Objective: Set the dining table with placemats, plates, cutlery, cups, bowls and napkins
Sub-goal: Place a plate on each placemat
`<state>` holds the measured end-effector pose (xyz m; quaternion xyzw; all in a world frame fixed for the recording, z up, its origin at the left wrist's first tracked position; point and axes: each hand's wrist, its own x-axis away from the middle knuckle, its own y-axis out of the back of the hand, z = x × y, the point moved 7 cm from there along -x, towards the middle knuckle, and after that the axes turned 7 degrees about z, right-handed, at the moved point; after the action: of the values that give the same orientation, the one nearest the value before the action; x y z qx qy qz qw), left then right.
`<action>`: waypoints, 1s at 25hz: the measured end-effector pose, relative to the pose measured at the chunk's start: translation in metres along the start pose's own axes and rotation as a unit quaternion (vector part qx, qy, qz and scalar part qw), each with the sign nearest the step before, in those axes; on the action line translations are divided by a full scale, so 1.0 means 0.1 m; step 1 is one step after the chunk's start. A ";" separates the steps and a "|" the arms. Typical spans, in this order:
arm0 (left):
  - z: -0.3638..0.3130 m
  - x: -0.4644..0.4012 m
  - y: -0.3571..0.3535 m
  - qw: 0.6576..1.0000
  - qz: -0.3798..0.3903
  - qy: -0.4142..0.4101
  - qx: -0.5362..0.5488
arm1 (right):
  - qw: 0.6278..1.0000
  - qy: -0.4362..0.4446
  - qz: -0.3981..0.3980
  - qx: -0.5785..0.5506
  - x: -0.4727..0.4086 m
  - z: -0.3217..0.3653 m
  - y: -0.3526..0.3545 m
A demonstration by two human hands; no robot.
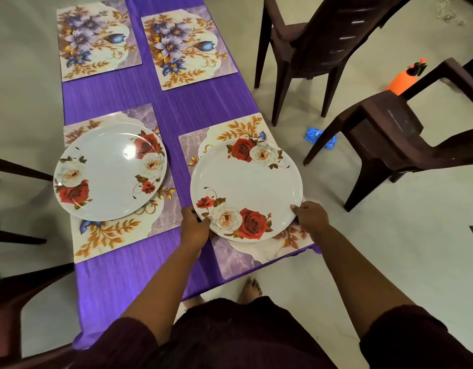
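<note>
A white plate with red and cream roses (pixel 246 182) lies over the near right floral placemat (pixel 246 259). My left hand (pixel 194 227) grips its near left rim and my right hand (pixel 311 217) grips its near right rim. A second rose plate (pixel 107 171) rests on the near left placemat (pixel 110 235). Two bare floral placemats lie further off, the far left placemat (pixel 97 38) and the far right placemat (pixel 187 49). All sit on a purple tablecloth (pixel 176 107).
Two dark brown plastic chairs (pixel 304 49) (pixel 389 137) stand to the right of the table, and chair parts (pixel 14 302) show at the left. An orange bottle (pixel 405 78) and a blue packet (pixel 320 138) lie on the pale floor. My bare foot (pixel 250 290) is by the table's near edge.
</note>
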<state>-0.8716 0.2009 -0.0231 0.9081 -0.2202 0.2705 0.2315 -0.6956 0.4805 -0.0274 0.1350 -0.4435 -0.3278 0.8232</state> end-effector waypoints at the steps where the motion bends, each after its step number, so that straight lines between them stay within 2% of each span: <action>1: 0.01 0.00 -0.01 1.000 0.001 0.003 0.005 | 1.000 0.002 0.005 0.004 0.00 0.00 0.00; 9: 0.03 0.01 -0.03 1.000 0.002 -0.001 0.016 | 0.998 0.019 0.054 0.041 -0.02 0.05 0.00; 14: 0.05 -0.01 -0.01 0.999 -0.005 -0.026 0.018 | 0.997 0.036 0.049 0.046 -0.03 0.06 0.01; 20: 0.04 -0.04 0.00 0.998 -0.016 -0.062 0.024 | 0.991 0.074 0.034 0.107 -0.10 0.09 -0.04; 25: 0.02 -0.09 0.00 0.998 -0.021 -0.063 0.009 | 0.988 0.085 0.031 0.122 -0.19 0.07 -0.08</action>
<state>-0.8774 0.2019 -0.0300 0.9298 -0.2129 0.2099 0.2146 -0.7117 0.4875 -0.0400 0.2486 -0.4122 -0.2328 0.8450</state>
